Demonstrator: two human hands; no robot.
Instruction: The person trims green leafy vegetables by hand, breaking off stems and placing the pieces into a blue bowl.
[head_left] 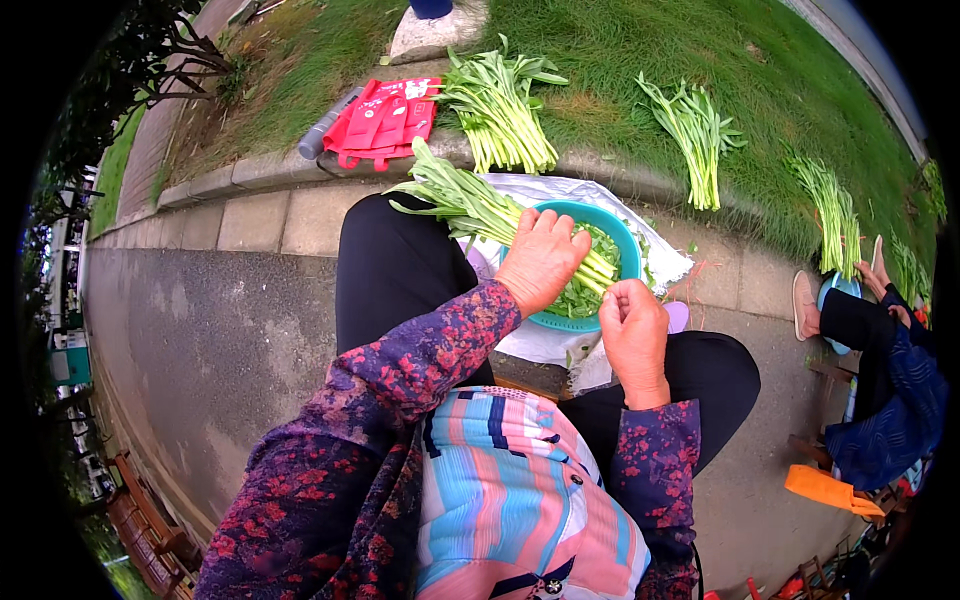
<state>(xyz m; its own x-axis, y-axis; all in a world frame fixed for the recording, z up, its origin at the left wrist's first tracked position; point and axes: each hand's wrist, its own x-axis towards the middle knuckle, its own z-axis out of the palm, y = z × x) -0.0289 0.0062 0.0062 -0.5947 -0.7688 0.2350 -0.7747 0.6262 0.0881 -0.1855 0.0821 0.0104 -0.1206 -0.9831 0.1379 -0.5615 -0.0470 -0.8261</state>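
Head view: trimming leafy stalks over a teal basin.

I see my left hand [541, 258] gripping the stalk bundle [470, 205] across the basin [627, 240], leaves toward 10 o'clock; my right hand [633, 330], at 5 o'clock of it, is pinched shut, best plucking close to the stems. Whatever it pinches stays hidden.

Grass verge [620, 60] beside paved path [200, 330]

Red bag [385, 120] on the curb, leafy green bundles [697, 135] across the grass [620, 50].
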